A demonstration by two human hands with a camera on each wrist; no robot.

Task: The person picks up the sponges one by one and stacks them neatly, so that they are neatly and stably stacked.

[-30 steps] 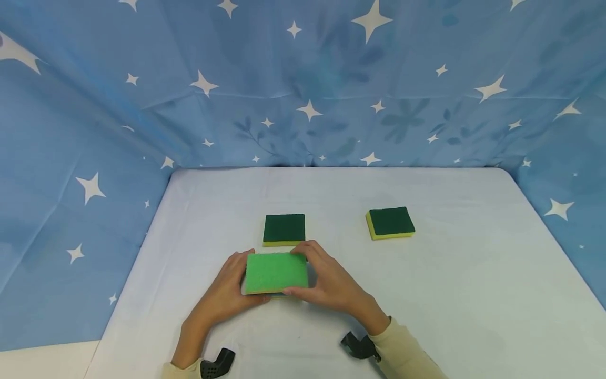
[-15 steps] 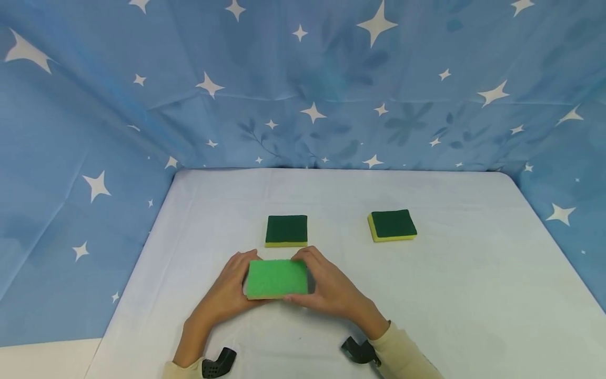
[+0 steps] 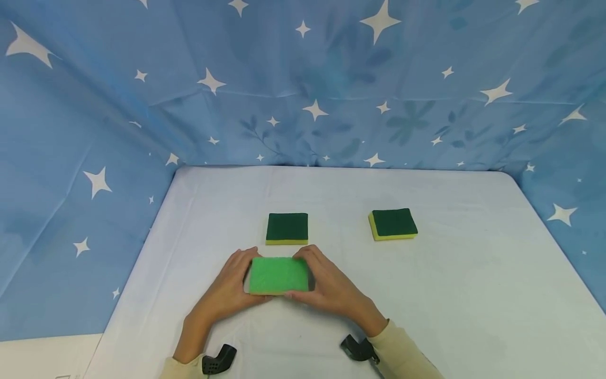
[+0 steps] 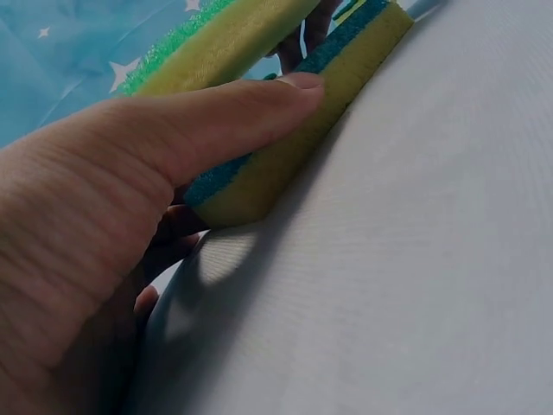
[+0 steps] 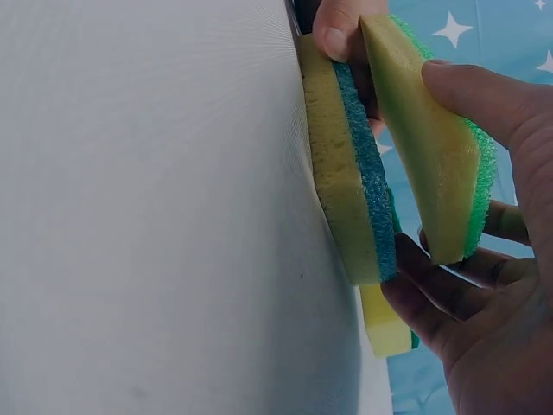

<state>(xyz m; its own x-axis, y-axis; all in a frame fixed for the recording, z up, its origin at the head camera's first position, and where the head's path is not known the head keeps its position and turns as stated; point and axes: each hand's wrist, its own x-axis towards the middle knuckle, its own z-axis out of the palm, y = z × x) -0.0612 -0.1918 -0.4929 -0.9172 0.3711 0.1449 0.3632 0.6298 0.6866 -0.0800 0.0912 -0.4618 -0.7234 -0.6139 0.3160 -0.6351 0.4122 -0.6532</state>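
Observation:
In the head view my right hand (image 3: 331,284) pinches a bright green-topped sponge (image 3: 278,275) between thumb and fingers at its right end. Beneath it, a sponge with a blue scouring layer (image 5: 333,156) lies on the white tabletop, blue side up. My left hand (image 3: 232,284) grips that lower sponge at its left end, thumb along its yellow side in the left wrist view. The right wrist view has the green sponge tilted, one end near the left thumb, with a wedge-shaped gap between the two sponges. From the head, the lower sponge is hidden under the green one.
Just beyond my hands lies a dark green and yellow sponge (image 3: 286,227). Another dark green sponge (image 3: 393,223) rests farther right, slightly turned. A white cloth covers the table (image 3: 473,273); blue star-patterned curtains (image 3: 331,79) hang behind and at both sides.
The green sponge has come slightly toward me over the lower sponge, whose blue edge showed beneath it a second ago. Both hands keep their grips. The head view has shifted a little.

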